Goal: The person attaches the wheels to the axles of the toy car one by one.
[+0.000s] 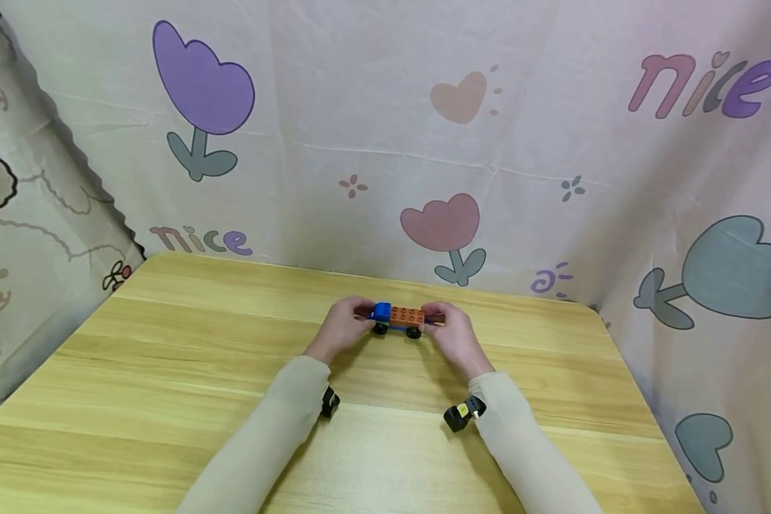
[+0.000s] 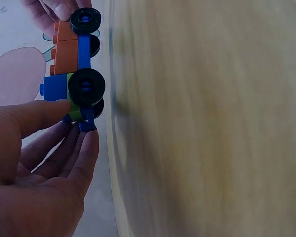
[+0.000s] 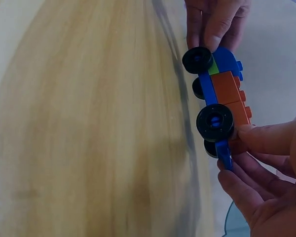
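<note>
A toy truck [image 1: 406, 316] built of plastic bricks is held between my two hands near the far side of the table. It has a blue chassis, black wheels [image 2: 86, 87], orange studded bricks [image 3: 225, 88] and a blue-and-green front block. My left hand [image 1: 345, 327] pinches the front end, by the blue block [image 2: 55, 88], between thumb and fingers. At the rear, by the orange bricks, my right hand [image 1: 452, 334] grips with its thumb and fingers. In both wrist views the truck appears raised above the tabletop. Some fingertips are hidden behind the bricks.
The wooden table [image 1: 167, 400] extends around both forearms. A printed curtain [image 1: 360, 86] with flowers hangs just behind its far edge and along the sides. Black wrist cameras [image 1: 465, 414] are strapped on near the sleeve cuffs.
</note>
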`<state>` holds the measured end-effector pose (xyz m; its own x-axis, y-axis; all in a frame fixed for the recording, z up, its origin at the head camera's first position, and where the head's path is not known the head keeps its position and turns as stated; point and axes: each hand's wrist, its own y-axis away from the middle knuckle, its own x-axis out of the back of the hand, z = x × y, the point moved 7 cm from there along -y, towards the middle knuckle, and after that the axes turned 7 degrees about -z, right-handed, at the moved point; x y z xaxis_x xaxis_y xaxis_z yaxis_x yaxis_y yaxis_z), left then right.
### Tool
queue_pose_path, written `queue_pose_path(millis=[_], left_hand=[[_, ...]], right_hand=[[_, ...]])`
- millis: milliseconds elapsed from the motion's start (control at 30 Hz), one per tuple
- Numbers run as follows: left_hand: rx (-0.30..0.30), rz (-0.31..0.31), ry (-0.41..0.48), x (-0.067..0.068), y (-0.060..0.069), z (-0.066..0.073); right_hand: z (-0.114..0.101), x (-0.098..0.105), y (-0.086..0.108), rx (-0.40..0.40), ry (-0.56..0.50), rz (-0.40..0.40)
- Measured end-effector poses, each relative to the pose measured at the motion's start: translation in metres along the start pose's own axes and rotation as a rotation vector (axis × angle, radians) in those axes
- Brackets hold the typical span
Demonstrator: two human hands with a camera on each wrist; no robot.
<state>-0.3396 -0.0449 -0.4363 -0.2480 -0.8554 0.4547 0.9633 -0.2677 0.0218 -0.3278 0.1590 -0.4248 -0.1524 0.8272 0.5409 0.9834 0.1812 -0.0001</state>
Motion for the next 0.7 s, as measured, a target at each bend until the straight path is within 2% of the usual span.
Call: queue_pose_path(millis=[333,700], left_hand=[[0.026,-0.012,-0.023,-0.0023,-0.0024,-0.0050],[0.038,-0.020,-0.041,-0.0030,-0.0023,-0.0051]], right_hand=[[0.0057,-0.0045,-0.0030,-0.038,-0.012,-0.038],[0.0079,-0.0040,-0.0032,-0.033,-0.002,-0.049]])
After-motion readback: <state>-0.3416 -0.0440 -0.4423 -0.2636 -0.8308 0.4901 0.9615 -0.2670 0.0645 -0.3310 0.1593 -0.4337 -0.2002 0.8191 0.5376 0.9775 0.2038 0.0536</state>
